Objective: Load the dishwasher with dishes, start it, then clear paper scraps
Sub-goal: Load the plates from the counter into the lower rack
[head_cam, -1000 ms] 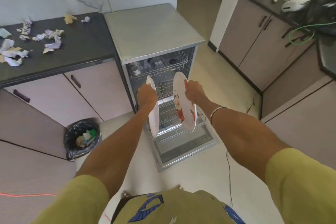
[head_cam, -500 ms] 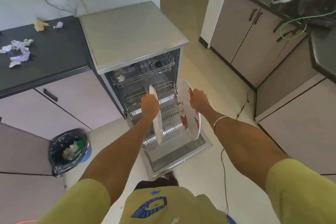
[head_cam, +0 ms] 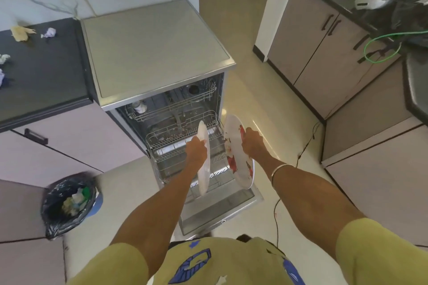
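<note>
The silver dishwasher (head_cam: 155,53) stands open, its door (head_cam: 222,210) folded down to the floor and its wire racks (head_cam: 176,136) pulled partly out. My left hand (head_cam: 196,149) grips a plain white plate (head_cam: 203,169) on edge over the lower rack. My right hand (head_cam: 252,143) grips a white plate with a red floral print (head_cam: 236,162), also upright, just to the right. Crumpled paper scraps (head_cam: 22,32) lie on the dark counter (head_cam: 46,71) at left.
A bin lined with a black bag (head_cam: 67,203) stands on the floor at left, holding rubbish. Cabinets (head_cam: 324,41) run along the right under a cluttered counter with a green cable (head_cam: 382,48). A black cord (head_cam: 301,155) trails across the pale floor right of the door.
I have stepped closer and the view has shifted left to right; both plates have come lower, over the lower rack. Each hand keeps its hold.
</note>
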Demonstrator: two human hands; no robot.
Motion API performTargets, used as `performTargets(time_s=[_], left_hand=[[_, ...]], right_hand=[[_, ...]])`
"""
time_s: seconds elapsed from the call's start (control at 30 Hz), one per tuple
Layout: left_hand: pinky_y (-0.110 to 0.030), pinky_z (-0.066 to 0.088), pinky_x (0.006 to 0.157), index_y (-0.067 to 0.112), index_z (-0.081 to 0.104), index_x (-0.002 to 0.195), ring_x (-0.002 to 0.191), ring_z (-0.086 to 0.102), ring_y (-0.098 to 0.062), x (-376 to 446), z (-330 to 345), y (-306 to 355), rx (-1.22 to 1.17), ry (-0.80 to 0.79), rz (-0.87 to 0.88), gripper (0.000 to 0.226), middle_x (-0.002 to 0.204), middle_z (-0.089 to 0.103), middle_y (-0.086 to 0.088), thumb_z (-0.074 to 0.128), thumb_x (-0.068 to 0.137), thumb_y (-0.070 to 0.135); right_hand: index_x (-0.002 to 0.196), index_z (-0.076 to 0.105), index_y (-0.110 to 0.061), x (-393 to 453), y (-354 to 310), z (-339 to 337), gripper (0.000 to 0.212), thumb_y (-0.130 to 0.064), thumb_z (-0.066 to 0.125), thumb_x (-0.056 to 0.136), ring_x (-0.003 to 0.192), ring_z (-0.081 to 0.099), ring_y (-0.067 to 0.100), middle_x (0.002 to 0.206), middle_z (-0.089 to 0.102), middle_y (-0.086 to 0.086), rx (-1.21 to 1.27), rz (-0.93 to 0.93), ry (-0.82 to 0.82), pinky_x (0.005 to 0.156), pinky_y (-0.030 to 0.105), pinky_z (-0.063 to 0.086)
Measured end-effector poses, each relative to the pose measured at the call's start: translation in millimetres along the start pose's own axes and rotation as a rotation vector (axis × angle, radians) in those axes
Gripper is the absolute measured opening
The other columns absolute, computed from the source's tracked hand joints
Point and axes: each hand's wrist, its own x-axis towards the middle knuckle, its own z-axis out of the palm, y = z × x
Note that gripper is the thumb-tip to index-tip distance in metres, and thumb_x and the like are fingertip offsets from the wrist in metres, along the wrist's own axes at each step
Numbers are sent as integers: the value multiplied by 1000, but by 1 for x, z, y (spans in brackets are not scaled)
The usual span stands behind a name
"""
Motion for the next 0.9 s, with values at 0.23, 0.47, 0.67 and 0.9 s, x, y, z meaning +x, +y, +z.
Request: performTargets(time_s=[0.23,0.47,0.67,0.9], left_hand=[[-29,50,76,-6,53,124,106,62,-32,25,38,15,-55,29,-96,29,121,61,-20,50,100,9],[-41,51,90,-10,49,126,113,59,-37,52,89,33,-88,57,-233,32,124,58,-23,53,98,6],[-53,52,94,-6,51,126,115,57,-39,83,151,34,-176,179,-343,32,122,58,-22,55,95,3],[-51,53,90,-6,47,131,112,58,-36,109,195,25,-206,284,-380,34,120,58,-22,50,98,2]], right_hand=[[111,56,1,41,17,-4,24,-20,47,102,98,65,38,109,65,18,72,65,-89,75,33,46],[116,53,0,100,48,1,22,-11,54,97,103,63,39,115,64,19,59,22,-223,87,43,52],[121,49,-1,147,81,22,31,-12,57,93,104,61,41,116,61,21,129,-25,-317,90,47,52],[128,45,-1,178,95,47,32,-12,51,99,99,63,35,116,61,16,214,-11,-419,85,43,54]])
